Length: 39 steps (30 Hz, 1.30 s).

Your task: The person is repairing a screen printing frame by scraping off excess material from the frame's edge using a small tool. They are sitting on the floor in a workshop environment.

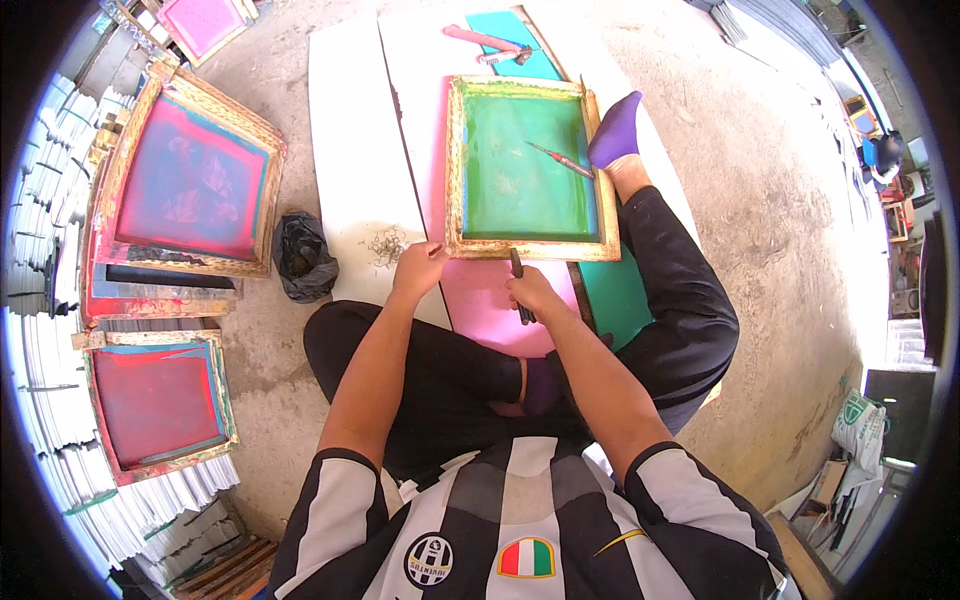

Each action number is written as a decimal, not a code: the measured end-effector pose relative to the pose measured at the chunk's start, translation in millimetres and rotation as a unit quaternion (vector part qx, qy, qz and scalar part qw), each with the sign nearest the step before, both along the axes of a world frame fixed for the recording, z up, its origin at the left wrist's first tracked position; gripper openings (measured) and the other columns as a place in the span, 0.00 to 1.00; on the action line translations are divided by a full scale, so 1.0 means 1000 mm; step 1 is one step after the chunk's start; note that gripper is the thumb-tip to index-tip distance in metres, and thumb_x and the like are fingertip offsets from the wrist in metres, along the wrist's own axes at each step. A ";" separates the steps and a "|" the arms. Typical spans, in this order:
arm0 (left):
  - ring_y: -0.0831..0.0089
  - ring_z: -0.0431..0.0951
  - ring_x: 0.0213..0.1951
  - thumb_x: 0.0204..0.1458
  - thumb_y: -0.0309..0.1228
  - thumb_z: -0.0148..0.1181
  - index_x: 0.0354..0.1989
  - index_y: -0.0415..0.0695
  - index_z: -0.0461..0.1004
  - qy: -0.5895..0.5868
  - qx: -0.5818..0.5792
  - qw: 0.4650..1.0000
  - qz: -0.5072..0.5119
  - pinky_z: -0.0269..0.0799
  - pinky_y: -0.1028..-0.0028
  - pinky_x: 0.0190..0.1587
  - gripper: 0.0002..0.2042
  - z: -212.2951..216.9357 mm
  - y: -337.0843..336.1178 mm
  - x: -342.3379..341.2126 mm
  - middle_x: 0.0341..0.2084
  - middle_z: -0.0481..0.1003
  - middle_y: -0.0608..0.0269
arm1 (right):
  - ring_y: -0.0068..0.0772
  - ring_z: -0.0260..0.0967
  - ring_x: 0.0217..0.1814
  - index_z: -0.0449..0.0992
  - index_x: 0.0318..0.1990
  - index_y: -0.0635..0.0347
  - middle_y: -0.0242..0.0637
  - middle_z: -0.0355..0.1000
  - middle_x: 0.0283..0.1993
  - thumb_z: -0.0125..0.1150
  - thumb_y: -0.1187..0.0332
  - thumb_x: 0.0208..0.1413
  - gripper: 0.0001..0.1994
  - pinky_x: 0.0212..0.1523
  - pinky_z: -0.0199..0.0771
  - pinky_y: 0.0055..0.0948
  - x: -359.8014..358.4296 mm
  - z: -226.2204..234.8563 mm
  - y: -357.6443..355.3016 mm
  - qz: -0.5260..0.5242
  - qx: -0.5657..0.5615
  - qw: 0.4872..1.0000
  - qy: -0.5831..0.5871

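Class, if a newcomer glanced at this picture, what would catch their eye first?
Probably the green screen-printing frame at upper centre, with a slim red-handled tool lying over its right side. Just below, the right hand grips a dark tool, while the left hand is by the frame's lower left corner. A purple sock stands out beside the frame's right edge.

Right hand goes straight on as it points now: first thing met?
Likely the wooden frame's near bar, with the dark tool in the right hand leading. The tool's tip overlaps the bar in view; depth leaves contact unclear.
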<state>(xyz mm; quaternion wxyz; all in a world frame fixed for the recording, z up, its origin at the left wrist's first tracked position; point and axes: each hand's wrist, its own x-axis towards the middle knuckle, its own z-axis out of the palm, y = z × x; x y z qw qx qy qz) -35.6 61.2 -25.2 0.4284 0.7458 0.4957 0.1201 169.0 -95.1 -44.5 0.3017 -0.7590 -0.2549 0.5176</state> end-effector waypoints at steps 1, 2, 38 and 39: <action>0.51 0.84 0.46 0.59 0.42 0.61 0.50 0.39 0.82 0.002 -0.003 1.000 0.001 0.77 0.60 0.49 0.20 -0.002 0.001 -0.001 0.42 0.83 0.43 | 0.35 0.72 0.22 0.72 0.39 0.73 0.41 0.71 0.25 0.56 0.71 0.54 0.11 0.24 0.74 0.37 0.002 -0.001 0.003 0.000 -0.009 1.000 0.000; 0.51 0.84 0.46 0.58 0.42 0.61 0.50 0.39 0.82 0.003 -0.007 1.000 0.003 0.77 0.60 0.49 0.20 -0.001 0.000 -0.001 0.42 0.83 0.43 | 0.35 0.71 0.22 0.72 0.38 0.74 0.41 0.70 0.25 0.56 0.71 0.54 0.11 0.23 0.74 0.37 0.002 0.001 0.005 0.000 -0.020 1.000 -0.001; 0.48 0.83 0.35 0.56 0.47 0.62 0.41 0.35 0.83 0.078 -0.049 0.996 -0.011 0.76 0.58 0.41 0.23 0.027 0.006 0.008 0.33 0.82 0.41 | 0.60 0.80 0.38 0.77 0.44 0.67 0.59 0.79 0.36 0.54 0.65 0.58 0.14 0.41 0.81 0.51 -0.015 -0.001 0.001 -0.048 -0.019 0.991 -0.124; 0.50 0.83 0.35 0.56 0.46 0.63 0.41 0.36 0.83 0.088 -0.019 0.996 0.005 0.76 0.59 0.41 0.21 0.027 0.006 0.008 0.34 0.82 0.43 | 0.57 0.81 0.34 0.76 0.43 0.67 0.57 0.80 0.33 0.54 0.65 0.57 0.13 0.36 0.82 0.49 -0.013 -0.001 -0.002 -0.051 -0.005 0.993 -0.102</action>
